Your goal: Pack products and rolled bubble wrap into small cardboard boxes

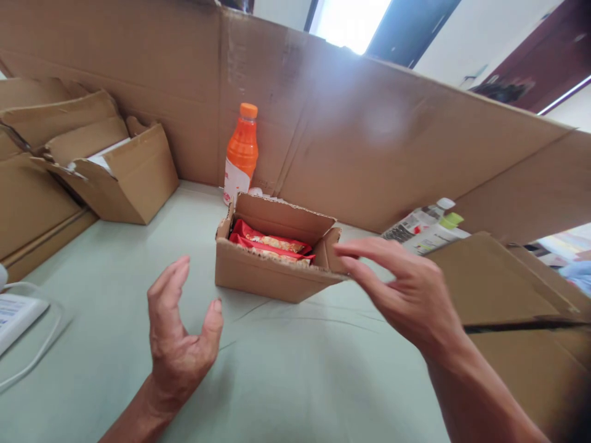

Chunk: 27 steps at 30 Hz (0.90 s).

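A small open cardboard box (258,277) stands on the pale green table, its top flaps raised. Inside lie red snack packets (277,243) with a food picture on them. My left hand (182,332) hovers left of the box and nearer to me, fingers curved, thumb spread away, holding nothing. At the box's right end is my right hand (401,283), its index finger and thumb slightly apart, their tips at the edge of the flap. Whether they touch the cardboard I cannot tell.
An orange drink bottle (242,151) stands behind the box against a tall cardboard wall (369,141). Cardboard boxes (143,172) fill the left back; another carton (498,277) and bottles (429,227) are at right. A white power strip (18,320) with cable lies far left.
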{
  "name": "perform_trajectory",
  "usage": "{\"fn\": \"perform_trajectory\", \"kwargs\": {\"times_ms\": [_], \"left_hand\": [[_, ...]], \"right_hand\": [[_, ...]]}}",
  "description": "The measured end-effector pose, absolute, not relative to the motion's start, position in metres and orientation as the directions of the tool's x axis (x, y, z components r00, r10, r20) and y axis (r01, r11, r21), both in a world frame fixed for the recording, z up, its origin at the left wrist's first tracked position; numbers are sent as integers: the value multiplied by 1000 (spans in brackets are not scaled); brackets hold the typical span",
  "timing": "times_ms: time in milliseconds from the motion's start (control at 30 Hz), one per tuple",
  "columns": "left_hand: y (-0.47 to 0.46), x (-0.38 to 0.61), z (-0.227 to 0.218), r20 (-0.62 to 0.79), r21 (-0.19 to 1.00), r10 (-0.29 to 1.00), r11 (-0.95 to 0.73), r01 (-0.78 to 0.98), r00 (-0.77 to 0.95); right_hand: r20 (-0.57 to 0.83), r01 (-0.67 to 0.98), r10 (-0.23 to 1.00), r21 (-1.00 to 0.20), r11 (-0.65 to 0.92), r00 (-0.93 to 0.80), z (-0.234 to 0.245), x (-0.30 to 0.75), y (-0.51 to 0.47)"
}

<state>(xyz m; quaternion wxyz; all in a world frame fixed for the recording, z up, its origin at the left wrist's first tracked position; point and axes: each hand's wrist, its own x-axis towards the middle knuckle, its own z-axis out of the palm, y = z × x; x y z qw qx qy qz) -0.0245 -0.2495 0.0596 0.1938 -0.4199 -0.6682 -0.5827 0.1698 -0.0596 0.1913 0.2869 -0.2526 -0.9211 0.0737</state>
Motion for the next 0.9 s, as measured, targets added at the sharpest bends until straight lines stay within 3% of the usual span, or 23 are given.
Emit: {"fn": "perform_trajectory", "kwargs": {"times_ms": [67, 133, 300, 500, 633, 900], "left_hand": [[-257, -24, 53, 606, 752, 397, -3, 659, -689], [-256, -25, 46, 467, 834, 478, 40, 550, -744], [-224, -25, 37, 297, 922, 604, 19, 387, -740], [-241, 6, 31, 266, 939, 650, -8, 343, -712], [-278, 9, 23, 259, 946, 545, 23, 323, -797], [-323, -83, 26, 299, 950, 186, 35, 310, -936]], "right_hand": [[523, 520, 682, -444, 730, -511, 166, 201, -65], [419, 525, 773, -569, 632, -477, 129, 216, -68], [229, 455, 777, -701, 549, -586, 59, 192, -68], [97, 505, 844, -763, 404, -528, 59, 185, -67], [101, 399, 794, -822, 406, -600, 56, 156, -79], [239, 43, 550, -892, 450, -800, 37, -9, -113]]}}
